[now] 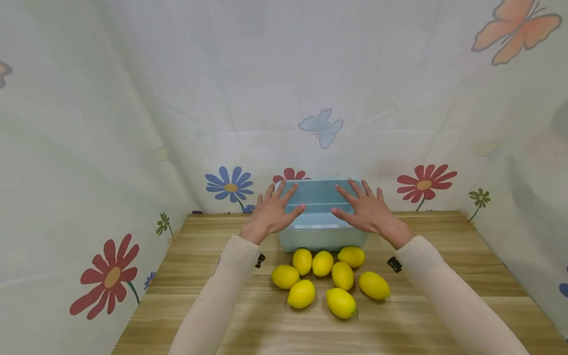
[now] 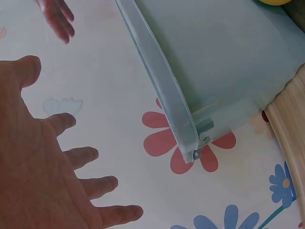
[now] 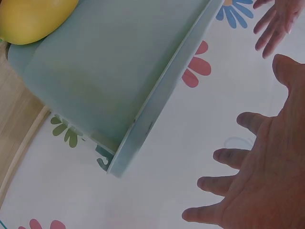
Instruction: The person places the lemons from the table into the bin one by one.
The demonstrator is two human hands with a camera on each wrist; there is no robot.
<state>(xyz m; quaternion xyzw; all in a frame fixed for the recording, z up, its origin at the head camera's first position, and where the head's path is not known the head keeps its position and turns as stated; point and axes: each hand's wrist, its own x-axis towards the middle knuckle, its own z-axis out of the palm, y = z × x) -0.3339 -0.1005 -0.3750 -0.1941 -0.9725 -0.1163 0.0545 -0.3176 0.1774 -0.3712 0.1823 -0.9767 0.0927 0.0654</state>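
On the wood-grained tabletop [image 1: 452, 256], one pale blue bin [image 1: 323, 240] is set near the far edge, its open top facing up. Eight yellow lemons [image 1: 341, 302] can be counted, all lying loose on the near side of the bin: three in the row closest to its front wall, three a little farther back, and two nearest the viewer. Whether the front wall is touched by any of them cannot be told.

Two hands are held out over the bin, one toward each side. By the left hand [image 1: 272, 214] and the right hand [image 1: 369, 214] alike nothing is gripped; all five fingers of each are spread, with the thumbs pointed inward and a clear gap left between the two. In both wrist views the hands are seen apart from the bin's rim. Two pale sleeves [image 1: 217, 296] are worn, and one small black object [image 1: 394, 264] is seen beside each cuff.

At a rim corner, one small hook-shaped fitting [image 2: 204, 142] is shown in the left wrist view. Behind everything, a white curtain [image 1: 399, 84] is hung, on which one light blue butterfly [image 1: 323, 129] and one large orange butterfly [image 1: 516, 32] are printed among several flowers [image 1: 424, 185].
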